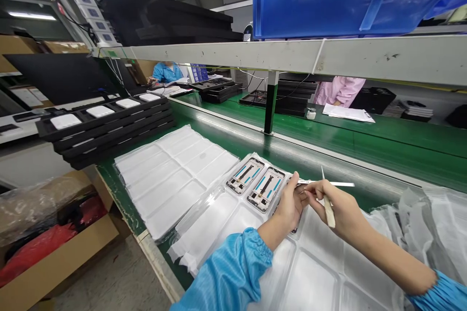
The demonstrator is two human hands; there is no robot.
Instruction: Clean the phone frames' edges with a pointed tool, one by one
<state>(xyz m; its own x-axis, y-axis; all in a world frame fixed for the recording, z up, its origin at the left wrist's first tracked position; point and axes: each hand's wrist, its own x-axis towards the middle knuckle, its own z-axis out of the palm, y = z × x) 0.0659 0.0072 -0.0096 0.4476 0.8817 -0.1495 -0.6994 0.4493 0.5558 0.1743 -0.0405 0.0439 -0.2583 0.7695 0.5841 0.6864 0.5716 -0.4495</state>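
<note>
My left hand (286, 204) is over the clear plastic tray (251, 218), its fingers curled and thumb up. Whatever it pinches is hidden. A dark edge, perhaps of another phone frame, shows beneath it. My right hand (337, 204) meets its fingertips and grips a thin pointed tool with a pale handle (329, 214), tip upward. Behind the right fingers a narrow white strip (343, 184) sticks out sideways; which hand holds it, I cannot tell. Left of my hands, two phone frames (245, 176) (266, 188) with blue strips lie in tray compartments.
Another white-lined tray (175, 175) lies to the left on the green bench. Crumpled clear plastic (419, 223) is at right. Stacked black trays (116, 126) hold white square items. A shelf beam (219, 58) crosses above, bearing a blue bin (339, 0). Two people sit beyond.
</note>
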